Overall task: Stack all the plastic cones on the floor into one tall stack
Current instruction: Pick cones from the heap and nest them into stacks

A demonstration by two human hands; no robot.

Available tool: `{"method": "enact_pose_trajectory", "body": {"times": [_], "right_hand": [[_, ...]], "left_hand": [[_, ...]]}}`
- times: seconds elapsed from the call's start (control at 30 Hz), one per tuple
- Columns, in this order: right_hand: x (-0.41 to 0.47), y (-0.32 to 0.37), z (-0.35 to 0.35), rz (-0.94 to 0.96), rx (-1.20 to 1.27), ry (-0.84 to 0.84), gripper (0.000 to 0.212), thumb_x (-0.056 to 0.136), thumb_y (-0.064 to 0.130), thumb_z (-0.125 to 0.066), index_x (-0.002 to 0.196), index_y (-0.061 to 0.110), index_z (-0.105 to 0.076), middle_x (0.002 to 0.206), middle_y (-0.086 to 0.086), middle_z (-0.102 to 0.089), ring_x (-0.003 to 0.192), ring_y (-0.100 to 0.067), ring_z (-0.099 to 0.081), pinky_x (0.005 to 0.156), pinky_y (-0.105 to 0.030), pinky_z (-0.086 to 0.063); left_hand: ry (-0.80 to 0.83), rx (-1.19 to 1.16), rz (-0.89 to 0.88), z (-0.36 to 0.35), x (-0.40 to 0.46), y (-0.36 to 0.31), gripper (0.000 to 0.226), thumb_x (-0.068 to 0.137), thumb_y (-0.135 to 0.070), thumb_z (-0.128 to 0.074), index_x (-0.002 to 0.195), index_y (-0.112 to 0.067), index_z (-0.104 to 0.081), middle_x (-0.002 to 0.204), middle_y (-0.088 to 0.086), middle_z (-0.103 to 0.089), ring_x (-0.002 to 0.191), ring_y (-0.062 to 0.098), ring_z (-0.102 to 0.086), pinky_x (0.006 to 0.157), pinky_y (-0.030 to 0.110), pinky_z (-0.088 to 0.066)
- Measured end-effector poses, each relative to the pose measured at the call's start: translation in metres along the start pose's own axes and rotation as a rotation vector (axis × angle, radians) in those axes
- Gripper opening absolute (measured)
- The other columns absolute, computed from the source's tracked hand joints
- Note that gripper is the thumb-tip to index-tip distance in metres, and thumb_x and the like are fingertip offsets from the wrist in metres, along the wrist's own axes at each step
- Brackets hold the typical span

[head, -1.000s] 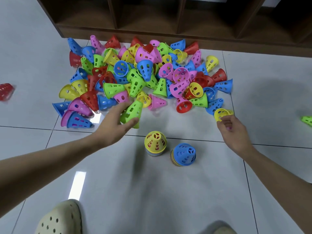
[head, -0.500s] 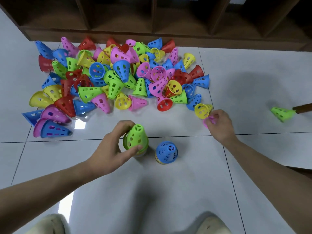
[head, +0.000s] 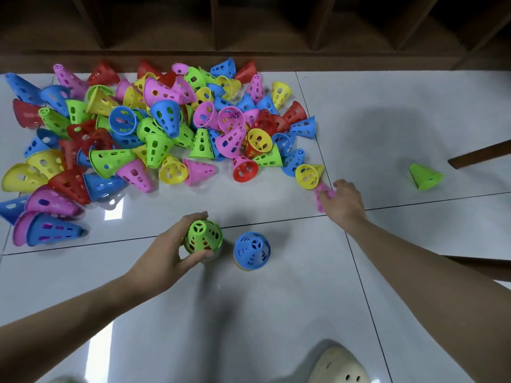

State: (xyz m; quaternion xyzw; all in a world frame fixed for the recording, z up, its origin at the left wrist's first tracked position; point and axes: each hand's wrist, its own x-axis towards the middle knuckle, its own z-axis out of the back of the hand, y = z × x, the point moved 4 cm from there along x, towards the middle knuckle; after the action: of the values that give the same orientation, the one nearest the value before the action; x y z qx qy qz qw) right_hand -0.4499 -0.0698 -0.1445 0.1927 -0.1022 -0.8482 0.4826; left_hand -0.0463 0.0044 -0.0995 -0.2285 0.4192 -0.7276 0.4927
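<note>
Left hand (head: 168, 251): fingers and thumb curled round the green cone (head: 203, 236), holding it tip-up on the left stack, probably to seat it squarely.
Right hand (head: 344, 201): fingers closed on a pink cone (head: 322, 196) at the pile's near right edge, likely the next piece.
Blue-topped stack (head: 252, 250): stood just beside the left stack; the two must merge eventually.
Loose pile (head: 154, 134): lay beyond both stacks, against the wooden shelf (head: 249, 37).
Stray green cone (head: 425, 176): well apart, far right.
Progress: early, judging by the pile.
</note>
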Motion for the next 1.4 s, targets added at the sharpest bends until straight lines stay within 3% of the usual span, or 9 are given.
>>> {"method": "enact_pose_trajectory", "body": {"times": [0.1,0.33,0.47,0.6,0.7,0.8,0.93,1.1,1.4], "right_hand": [[-0.003,-0.004,-0.005,-0.087,-0.149,0.123,0.06,0.088,0.051,-0.062,0.126,0.006,-0.052,0.129,-0.019,-0.05,0.124,-0.038,-0.048,0.096,-0.041,-0.046],[-0.025,-0.005,-0.013,0.029,-0.467,0.312,0.037,0.079,0.055,-0.063,0.098,0.023,-0.058,0.105,-0.002,-0.065,0.106,-0.026,-0.059,0.08,-0.029,-0.047],[-0.049,0.008,-0.007,0.113,-0.028,0.258,0.03,0.074,0.047,-0.076,0.071,0.024,-0.057,0.072,0.006,-0.057,0.077,-0.019,-0.058,0.062,-0.027,-0.042],[-0.097,0.049,0.012,0.365,0.499,0.137,0.015,0.081,0.036,-0.079,0.091,0.031,-0.07,0.087,0.001,-0.055,0.079,-0.009,-0.054,0.07,-0.018,-0.043],[-0.139,0.078,0.027,0.514,0.634,0.1,0.022,0.081,0.039,-0.071,0.097,0.024,-0.067,0.087,0.002,-0.057,0.081,-0.012,-0.052,0.071,-0.015,-0.04],[-0.163,0.089,0.026,0.598,0.636,0.129,0.026,0.083,0.032,-0.074,0.104,0.02,-0.065,0.094,0.005,-0.058,0.088,-0.016,-0.055,0.076,-0.023,-0.045],[-0.17,0.091,0.021,0.623,0.654,0.154,0.029,0.084,0.018,-0.079,0.109,0.017,-0.065,0.103,0.007,-0.06,0.099,-0.017,-0.059,0.082,-0.018,-0.044],[-0.18,0.094,0.022,0.702,0.672,0.074,0.032,0.085,0.026,-0.074,0.112,0.014,-0.063,0.108,0.008,-0.059,0.103,-0.016,-0.06,0.085,-0.028,-0.05],[-0.187,0.1,-0.006,0.847,0.432,0.212,0.042,0.087,0.034,-0.073,0.122,0.015,-0.062,0.117,0.006,-0.059,0.109,-0.011,-0.058,0.09,-0.029,-0.05]], "left_hand": [[-0.014,-0.036,0.024,-0.006,0.005,0.0,0.062,0.084,-0.049,-0.071,0.139,-0.035,-0.045,0.138,-0.026,-0.051,0.123,0.002,-0.056,0.1,0.031,-0.051],[0.0,-0.088,0.03,-0.013,0.031,-0.004,0.056,0.086,-0.035,-0.076,0.133,-0.035,-0.046,0.124,-0.022,-0.056,0.116,0.006,-0.06,0.094,0.032,-0.055],[0.014,-0.088,0.021,-0.015,0.045,-0.006,0.053,0.086,-0.031,-0.078,0.126,-0.041,-0.045,0.115,-0.022,-0.059,0.11,0.007,-0.061,0.091,0.033,-0.056],[0.017,-0.097,0.028,-0.018,0.053,-0.006,0.052,0.086,-0.033,-0.078,0.124,-0.044,-0.045,0.113,-0.023,-0.06,0.108,0.006,-0.062,0.089,0.033,-0.057],[0.006,-0.092,0.037,-0.02,0.052,-0.005,0.052,0.086,-0.034,-0.077,0.125,-0.042,-0.045,0.112,-0.022,-0.06,0.107,0.006,-0.062,0.088,0.031,-0.057],[-0.007,-0.088,0.036,-0.021,0.049,-0.008,0.051,0.083,-0.045,-0.073,0.125,-0.039,-0.045,0.111,-0.022,-0.061,0.105,0.004,-0.063,0.085,0.024,-0.057],[-0.011,-0.083,0.037,-0.021,0.049,-0.008,0.05,0.085,-0.038,-0.075,0.125,-0.038,-0.045,0.11,-0.022,-0.061,0.104,0.003,-0.063,0.084,0.022,-0.056],[-0.019,-0.079,0.028,-0.021,0.049,-0.006,0.05,0.086,-0.034,-0.077,0.123,-0.04,-0.045,0.108,-0.022,-0.061,0.102,0.006,-0.063,0.083,0.022,-0.055],[-0.027,-0.071,0.016,-0.022,0.048,-0.004,0.052,0.086,-0.034,-0.077,0.127,-0.039,-0.044,0.113,-0.015,-0.062,0.105,0.007,-0.063,0.085,0.023,-0.055]]}}
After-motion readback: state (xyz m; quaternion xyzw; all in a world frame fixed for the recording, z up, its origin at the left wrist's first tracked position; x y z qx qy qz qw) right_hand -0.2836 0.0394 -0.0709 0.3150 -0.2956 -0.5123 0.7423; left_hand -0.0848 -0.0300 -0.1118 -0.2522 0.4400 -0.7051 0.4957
